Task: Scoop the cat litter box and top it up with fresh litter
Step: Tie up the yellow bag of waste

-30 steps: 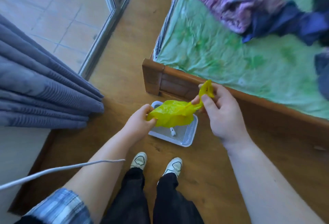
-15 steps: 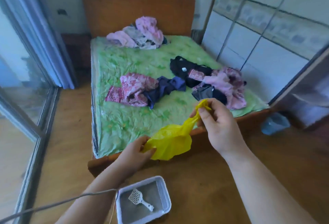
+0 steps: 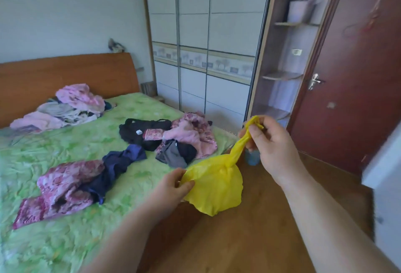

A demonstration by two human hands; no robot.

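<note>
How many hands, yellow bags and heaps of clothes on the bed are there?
Hands: 2, the left hand and the right hand
Yellow bag: 1
Heaps of clothes on the bed: 3
Total: 6

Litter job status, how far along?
Done: nothing provable; litter box and scoop are out of view. In hand: yellow bag, left hand gripping its body, right hand pinching the twisted neck. Left: scooping and top-up unconfirmed; no fresh litter visible.
</note>
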